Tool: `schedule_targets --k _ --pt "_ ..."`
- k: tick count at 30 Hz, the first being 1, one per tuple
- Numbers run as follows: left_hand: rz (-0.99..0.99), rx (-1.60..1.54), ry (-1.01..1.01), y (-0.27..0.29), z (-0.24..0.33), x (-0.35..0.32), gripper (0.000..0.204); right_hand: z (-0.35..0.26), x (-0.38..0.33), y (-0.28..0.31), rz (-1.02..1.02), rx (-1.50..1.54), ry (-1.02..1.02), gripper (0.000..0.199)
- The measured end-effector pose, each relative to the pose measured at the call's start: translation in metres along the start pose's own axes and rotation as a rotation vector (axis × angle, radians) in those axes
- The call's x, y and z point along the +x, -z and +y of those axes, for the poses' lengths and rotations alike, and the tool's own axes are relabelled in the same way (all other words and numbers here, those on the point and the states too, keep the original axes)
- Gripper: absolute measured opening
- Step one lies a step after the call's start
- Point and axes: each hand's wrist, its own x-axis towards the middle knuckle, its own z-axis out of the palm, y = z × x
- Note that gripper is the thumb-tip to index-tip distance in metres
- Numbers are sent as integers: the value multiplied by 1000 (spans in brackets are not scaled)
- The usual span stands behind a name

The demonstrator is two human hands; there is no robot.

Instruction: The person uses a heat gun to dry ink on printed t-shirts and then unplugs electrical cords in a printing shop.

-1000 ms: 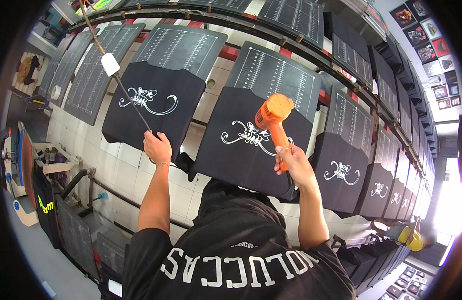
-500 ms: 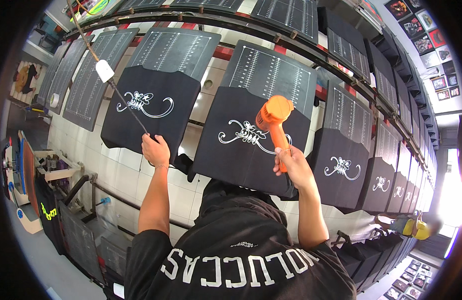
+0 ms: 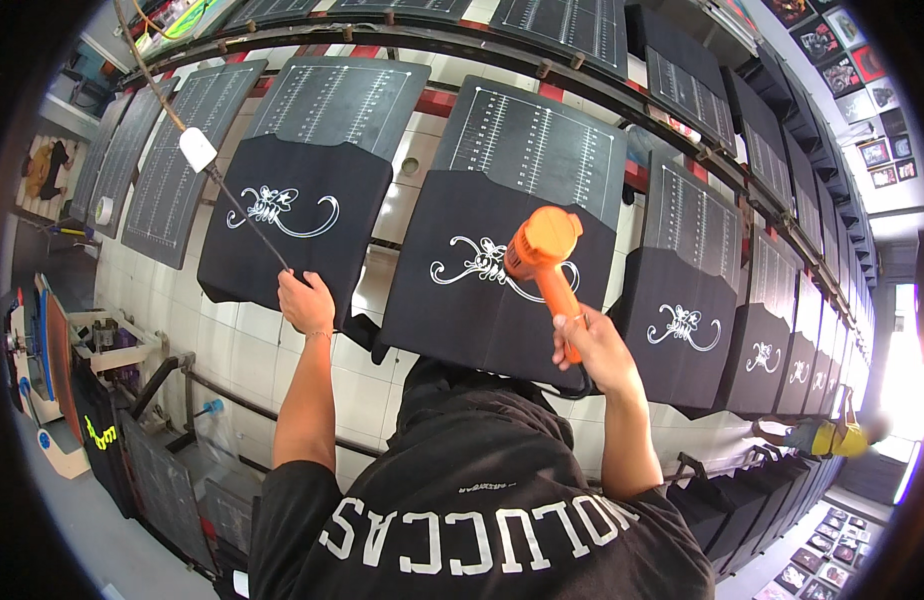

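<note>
In my right hand (image 3: 592, 345) is the handle of an orange heat gun (image 3: 550, 240), held over a black shirt (image 3: 492, 320) pulled onto a board. Its head hides part of the white line print on that shirt. My left hand (image 3: 306, 301) is closed around a dark power cord (image 3: 244, 212), which runs up and left to a white plug connector (image 3: 197, 149). Under the cord lies another black shirt (image 3: 307, 250) with the same white print.
Printing boards (image 3: 332, 95) with white ruled marks stand in a long row, several with printed black shirts (image 3: 684, 325). A dark rail (image 3: 422, 38) runs behind them. At left are a black metal frame (image 3: 232, 400) and a wooden stand (image 3: 112, 340). A person in yellow (image 3: 839, 440) stands far right.
The heat gun has shifted slightly down and left over the shirt, with my right hand. My left hand keeps hold of the cord, and the whole view has shifted a little.
</note>
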Motion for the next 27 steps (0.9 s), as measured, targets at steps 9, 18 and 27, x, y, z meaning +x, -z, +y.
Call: schedule_targets --k 9,18,27 --pt "-35 -3 17 4 2 1 32 -3 20 3 97 120 79 28" --pt "-49 -11 30 5 3 0 33 -4 -1 -2 203 112 82 25" --pt "-60 -12 42 7 4 0 34 9 1 3 156 172 69 28"
